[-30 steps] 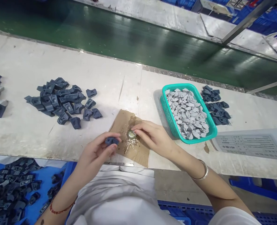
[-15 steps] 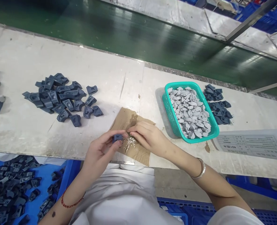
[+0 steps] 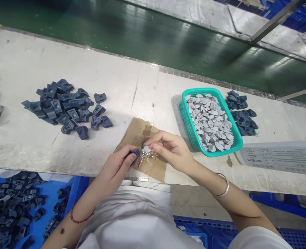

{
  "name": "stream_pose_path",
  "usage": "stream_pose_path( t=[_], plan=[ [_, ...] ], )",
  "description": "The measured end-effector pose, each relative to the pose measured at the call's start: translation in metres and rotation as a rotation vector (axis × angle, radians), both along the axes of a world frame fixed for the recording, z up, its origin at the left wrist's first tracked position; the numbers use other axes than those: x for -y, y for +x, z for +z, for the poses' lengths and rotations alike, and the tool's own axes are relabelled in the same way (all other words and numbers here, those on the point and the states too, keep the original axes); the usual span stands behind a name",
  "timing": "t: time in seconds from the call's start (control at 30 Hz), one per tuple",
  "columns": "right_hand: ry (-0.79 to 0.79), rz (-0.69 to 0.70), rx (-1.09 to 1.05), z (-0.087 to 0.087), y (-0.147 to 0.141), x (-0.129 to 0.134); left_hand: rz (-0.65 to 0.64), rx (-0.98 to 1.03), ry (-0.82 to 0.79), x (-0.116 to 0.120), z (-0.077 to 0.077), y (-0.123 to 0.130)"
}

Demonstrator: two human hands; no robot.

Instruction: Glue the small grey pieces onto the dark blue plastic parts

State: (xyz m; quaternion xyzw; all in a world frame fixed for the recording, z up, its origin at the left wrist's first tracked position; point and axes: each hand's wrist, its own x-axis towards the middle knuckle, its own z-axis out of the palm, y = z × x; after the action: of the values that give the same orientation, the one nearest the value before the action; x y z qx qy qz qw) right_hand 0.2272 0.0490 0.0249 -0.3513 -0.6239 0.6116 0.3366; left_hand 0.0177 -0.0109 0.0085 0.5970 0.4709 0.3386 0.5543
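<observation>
My left hand pinches a dark blue-grey plastic part between thumb and fingers. Just to its right, my right hand grips a small light grey plastic piece at the fingertips. The two pieces are close together but apart. Both hands are over a brown paper sheet with a wet, shiny patch on it. A green basket full of light grey pieces stands to the right.
Dark parts lie heaped on the white table at left, with more dark parts beyond the basket. A labelled sheet lies at right. A blue bin holds dark parts below left. A green conveyor belt runs behind.
My right hand has lifted slightly and shifted right, so the light grey piece now shows in its fingers. The dark part in my left hand has been turned and tilted.
</observation>
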Motion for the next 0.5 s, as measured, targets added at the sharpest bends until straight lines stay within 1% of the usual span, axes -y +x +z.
stream_pose_path(
  t=[0.17,0.33,0.5],
  plan=[
    [-0.031,0.020,-0.070,-0.0016,-0.0039,0.0027,-0.017,-0.051,0.015,0.0000,0.0015,0.0010],
    [-0.038,0.036,-0.063,-0.0033,-0.0065,0.0042,-0.017,-0.067,0.022,0.0009,0.0028,0.0015],
    [-0.004,0.052,-0.019,-0.0034,-0.0061,0.0051,-0.016,-0.072,0.037,0.0013,0.0013,0.0020]
  ],
)
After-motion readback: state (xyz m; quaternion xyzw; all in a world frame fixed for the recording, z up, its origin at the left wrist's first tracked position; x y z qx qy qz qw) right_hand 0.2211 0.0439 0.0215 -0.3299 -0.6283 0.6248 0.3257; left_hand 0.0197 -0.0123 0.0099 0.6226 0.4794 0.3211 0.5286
